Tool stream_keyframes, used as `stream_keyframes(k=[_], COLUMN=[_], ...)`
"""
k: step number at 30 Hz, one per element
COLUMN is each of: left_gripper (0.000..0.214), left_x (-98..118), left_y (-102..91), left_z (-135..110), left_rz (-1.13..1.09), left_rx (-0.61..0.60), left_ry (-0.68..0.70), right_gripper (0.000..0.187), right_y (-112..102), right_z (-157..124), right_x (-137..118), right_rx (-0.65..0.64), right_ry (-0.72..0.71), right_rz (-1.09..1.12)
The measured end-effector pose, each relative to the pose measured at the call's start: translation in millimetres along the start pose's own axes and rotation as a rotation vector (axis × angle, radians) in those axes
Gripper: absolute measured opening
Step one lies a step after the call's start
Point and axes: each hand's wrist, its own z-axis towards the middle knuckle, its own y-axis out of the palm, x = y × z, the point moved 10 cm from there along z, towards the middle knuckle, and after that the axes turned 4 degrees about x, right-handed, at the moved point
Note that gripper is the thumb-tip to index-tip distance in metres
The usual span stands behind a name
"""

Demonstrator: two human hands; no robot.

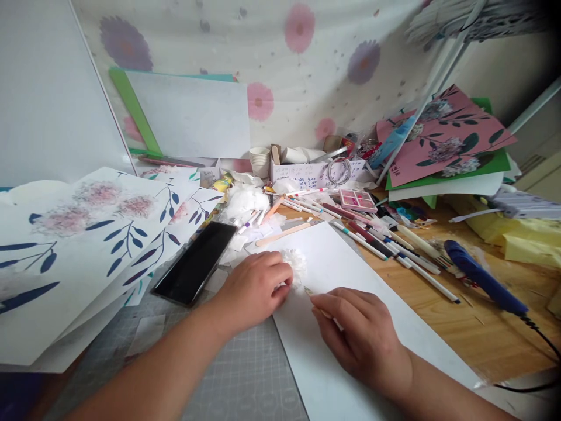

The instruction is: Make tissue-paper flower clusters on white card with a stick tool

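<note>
My left hand [256,286] rests curled on the upper left part of a white sheet [350,280], its fingers pinching a white fluffy tissue flower [295,262] against the paper. My right hand [359,336] lies lower on the same sheet, fingers closed round a thin stick or pen [316,299] whose tip points towards the flower. Both forearms come in from the bottom edge.
A black phone [195,270] lies left of the sheet on a grey cutting mat [245,374]. Flower-painted papers [87,234] cover the left. Several pens [372,237], a wooden stick [284,234], a pink palette [357,200] and a blue glue gun [482,278] lie to the right.
</note>
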Motion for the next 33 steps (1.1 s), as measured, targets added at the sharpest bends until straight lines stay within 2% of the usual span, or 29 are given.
stream_keyframes(k=[10, 18, 22, 25, 27, 29, 33], left_gripper=[0.007, 0.012, 0.011, 0.013, 0.012, 0.014, 0.023], left_x=[8, 0, -22, -59, -82, -93, -94], left_y=[7.0, 5.4, -15.6, -48.4, -65.7, -68.8, -54.8], left_z=[-2, -2, -1, -5, -13, -18, -21], left_rz=[0.068, 0.122, 0.12, 0.176, 0.229, 0.252, 0.245], left_rx=[-0.021, -0.061, -0.023, 0.088, 0.121, 0.069, -0.036], left_ry=[0.052, 0.046, -0.036, -0.227, -0.35, -0.392, -0.361], right_gripper=[0.014, 0.014, 0.014, 0.017, 0.018, 0.019, 0.019], right_y=[13, 22, 22, 22, 23, 22, 21], right_z=[1, 0, 0, -1, -1, -1, -3], right_x=[-6, -10, -12, -13, -12, -12, -12], right_rx=[-0.101, -0.166, -0.167, -0.18, -0.187, -0.176, -0.16], right_ry=[-0.051, -0.08, -0.09, -0.093, -0.092, -0.097, -0.112], right_rz=[0.051, 0.056, 0.049, 0.056, 0.059, 0.059, 0.056])
